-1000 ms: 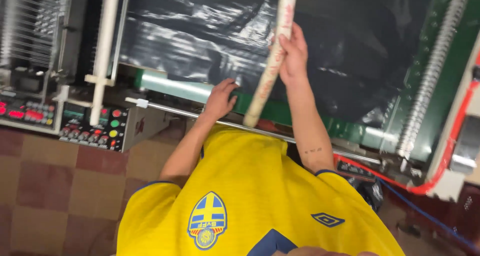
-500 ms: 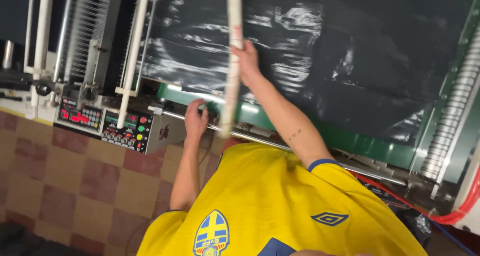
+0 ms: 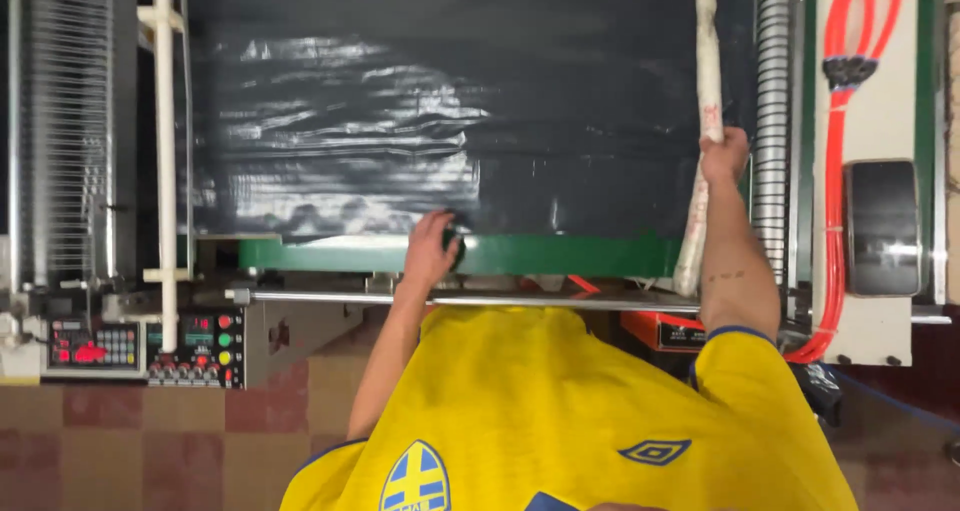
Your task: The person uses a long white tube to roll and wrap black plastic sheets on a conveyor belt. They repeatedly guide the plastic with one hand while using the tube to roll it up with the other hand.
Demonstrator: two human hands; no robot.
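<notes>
My right hand [image 3: 722, 157] is closed around a long pale cardboard tube [image 3: 707, 61]. The tube stands along the right edge of a wide black plastic sheet [image 3: 400, 121] stretched over a machine. Its lower end reaches down to the green bar [image 3: 580, 254] at the machine's front. My left hand [image 3: 430, 251] is curled on the sheet's front edge, right where it meets the green bar, and pinches the dark film. My yellow shirt [image 3: 560, 411] fills the bottom of the view.
A steel rail [image 3: 330, 297] runs below the green bar. Two control panels with red displays and coloured buttons [image 3: 195, 347] sit at lower left. A white post [image 3: 163, 151], a grey corrugated hose [image 3: 772, 121] and orange cables [image 3: 850, 31] flank the sheet. The floor [image 3: 180, 441] is checkered tile.
My right hand has carried the tube from the middle of the sheet to its right edge, now upright. My left hand has stayed at the sheet's front edge. The view has swung round.
</notes>
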